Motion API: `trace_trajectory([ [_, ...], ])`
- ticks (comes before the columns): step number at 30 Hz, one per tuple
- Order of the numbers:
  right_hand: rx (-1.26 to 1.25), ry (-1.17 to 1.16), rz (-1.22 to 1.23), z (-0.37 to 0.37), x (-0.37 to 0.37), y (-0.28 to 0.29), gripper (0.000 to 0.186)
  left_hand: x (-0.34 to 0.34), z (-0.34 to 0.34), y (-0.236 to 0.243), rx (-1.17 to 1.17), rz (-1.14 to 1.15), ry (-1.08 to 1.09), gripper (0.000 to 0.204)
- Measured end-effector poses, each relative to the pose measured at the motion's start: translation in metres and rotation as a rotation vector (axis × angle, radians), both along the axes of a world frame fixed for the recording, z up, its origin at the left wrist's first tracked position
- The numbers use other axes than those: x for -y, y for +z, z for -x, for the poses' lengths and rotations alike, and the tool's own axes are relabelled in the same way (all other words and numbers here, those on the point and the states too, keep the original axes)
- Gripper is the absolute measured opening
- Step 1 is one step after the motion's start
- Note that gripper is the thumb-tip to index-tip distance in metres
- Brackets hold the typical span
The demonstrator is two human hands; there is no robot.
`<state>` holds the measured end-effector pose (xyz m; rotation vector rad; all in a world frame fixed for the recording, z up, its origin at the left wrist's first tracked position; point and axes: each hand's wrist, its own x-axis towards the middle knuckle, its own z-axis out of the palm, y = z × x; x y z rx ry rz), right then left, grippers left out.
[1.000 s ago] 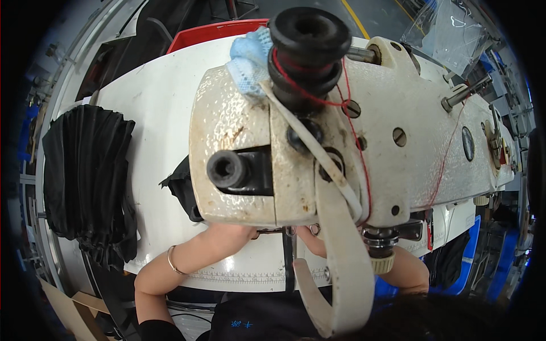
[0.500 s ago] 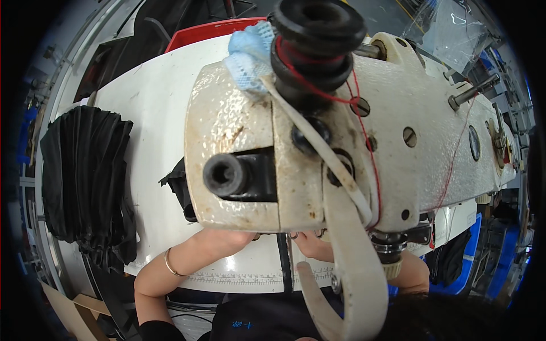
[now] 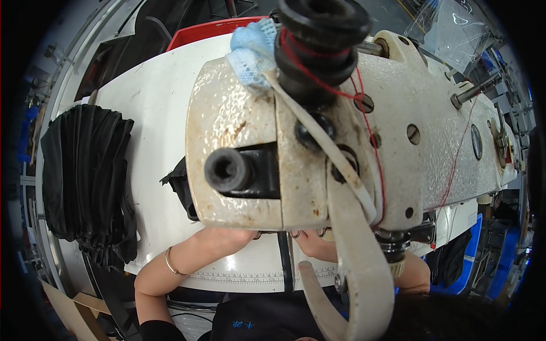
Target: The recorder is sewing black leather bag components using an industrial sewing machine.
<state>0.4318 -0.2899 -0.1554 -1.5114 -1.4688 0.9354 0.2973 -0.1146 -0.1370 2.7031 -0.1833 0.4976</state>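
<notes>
A cream sewing machine head [image 3: 227,91] with red thread fills the middle, partly covering both hands. My left hand [image 3: 227,241] lies under its front edge, fingertips hidden, beside a black strip [image 3: 285,261] that runs down the white worktop [image 3: 159,85]. My right hand [image 3: 310,245] is just right of the strip, fingers partly visible and bent in, partly behind the curved cream lever [image 3: 364,284]. Whatever either hand holds is hidden. Black fabric [image 3: 179,187] shows behind the machine's left side.
A pile of pleated black fabric [image 3: 85,170] lies at the left. A light blue cloth [image 3: 250,51] is tucked against the black knob [image 3: 318,23]. A red tray [image 3: 205,28] is behind the worktop; a blue bin [image 3: 472,244] with dark fabric is at the right; cardboard [image 3: 62,307] at lower left.
The machine's knob, thread and lever appear shifted rightward in the picture. Both of my hands stay at nearly the same place under the machine's front edge.
</notes>
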Motion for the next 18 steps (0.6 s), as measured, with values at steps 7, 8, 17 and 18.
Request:
trace_trajectory([
  [7, -0.257, -0.113, -0.078, -0.001, 0.000, -0.002, 0.040, 0.003, -0.002, 0.005, 0.021, -0.015, 0.022, 0.034],
  [8, -0.135, -0.076, -0.081, -0.006, -0.002, 0.005, 0.041, 0.004, -0.004, 0.009, 0.023, -0.013, 0.019, 0.034],
  [17, -0.558, -0.171, 0.067, 0.000, 0.002, 0.015, 0.013, 0.008, -0.005, 0.016, 0.065, -0.015, 0.070, 0.032],
  [18, -0.432, -0.191, 0.047, 0.001, 0.002, 0.011, 0.012, 0.008, -0.006, 0.022, 0.024, 0.011, 0.073, 0.032],
])
